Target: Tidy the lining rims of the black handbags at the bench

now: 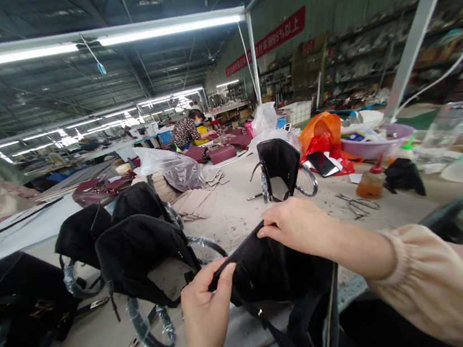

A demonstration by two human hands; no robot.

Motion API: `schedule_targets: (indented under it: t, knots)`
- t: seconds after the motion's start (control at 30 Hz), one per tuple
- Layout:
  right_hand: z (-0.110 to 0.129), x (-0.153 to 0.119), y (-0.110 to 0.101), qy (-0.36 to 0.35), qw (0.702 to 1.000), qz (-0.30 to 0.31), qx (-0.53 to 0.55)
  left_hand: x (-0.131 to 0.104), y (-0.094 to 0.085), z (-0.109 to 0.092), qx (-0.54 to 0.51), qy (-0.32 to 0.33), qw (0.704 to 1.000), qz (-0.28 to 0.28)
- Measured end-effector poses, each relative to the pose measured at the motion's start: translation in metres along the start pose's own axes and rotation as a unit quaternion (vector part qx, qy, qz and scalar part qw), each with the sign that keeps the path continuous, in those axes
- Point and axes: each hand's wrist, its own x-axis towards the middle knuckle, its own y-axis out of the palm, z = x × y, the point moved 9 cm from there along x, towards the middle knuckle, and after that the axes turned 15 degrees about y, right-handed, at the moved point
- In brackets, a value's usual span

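A black handbag (pixel 269 273) is tilted at the near edge of the worktable, its dark inside facing me. My left hand (pixel 208 297) pinches the bag's upper edge at its left end, thumb on the inner side. Farther right along that same edge, my right hand (pixel 291 228) is closed with the fingertips pressed on the rim. A zipper runs down the bag's right side, and a strap with a small metal end hangs inside. Left of my left hand stands another black handbag (pixel 140 258), with plastic-wrapped handles (pixel 153 332) lying on the table.
More black bags (pixel 19 301) crowd the left side; another bag (pixel 279 167) stands ahead. Scissors (pixel 357 204), an amber bottle (pixel 371 184), a phone (pixel 322 163) and a purple basin (pixel 380 147) lie to the right. Flat card pieces (pixel 195 203) are mid-table. A co-worker (pixel 188 129) bends over work farther back.
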Motion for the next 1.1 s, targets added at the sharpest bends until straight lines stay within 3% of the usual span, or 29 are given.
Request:
schedule_targets:
  t: [0.33, 0.5, 0.7, 0.97, 1.1]
  knots:
    - [-0.009, -0.001, -0.006, 0.035, 0.998, -0.027, 0.034, 0.0, 0.002, -0.006, -0.013, 0.004, 1.0, 0.003]
    - [0.0, -0.001, -0.002, -0.023, 0.999, -0.008, 0.043, 0.002, 0.004, -0.011, -0.033, 0.018, 0.999, 0.011]
    - [0.003, -0.001, -0.002, -0.026, 0.999, 0.0, 0.03, 0.002, 0.007, -0.015, -0.017, 0.025, 0.999, 0.027]
    - [0.01, -0.003, -0.006, -0.05, 0.999, -0.003, 0.008, 0.005, 0.012, -0.03, 0.029, 0.125, 0.99, 0.052]
    - [0.022, -0.006, -0.006, -0.084, 0.996, 0.014, 0.016, -0.004, 0.002, -0.042, 0.092, 0.146, 0.982, 0.079]
